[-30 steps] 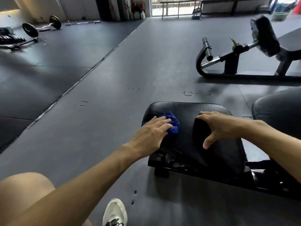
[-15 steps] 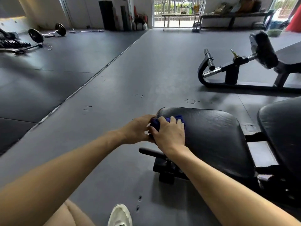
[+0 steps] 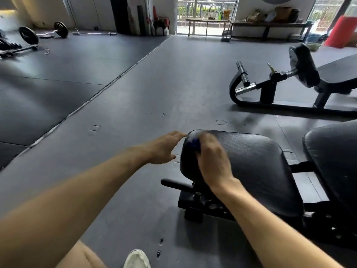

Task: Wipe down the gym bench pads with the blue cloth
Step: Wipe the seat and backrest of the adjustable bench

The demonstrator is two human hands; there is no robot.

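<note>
Your right hand [image 3: 212, 161] grips the blue cloth [image 3: 195, 144] at the seat pad's [image 3: 251, 167] far-left corner; left hand [image 3: 164, 147] open, hovering beside it. Mid-wipe: next, sweep right across the pad.

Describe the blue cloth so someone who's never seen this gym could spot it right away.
Find the nearest black bench pad, low in the view. At its far left corner the right hand presses down a small bunched cloth. It is the only deep blue thing on the black padding.

Barbell [image 3: 43, 33] far left; leg machine [image 3: 286, 84] right.
</note>
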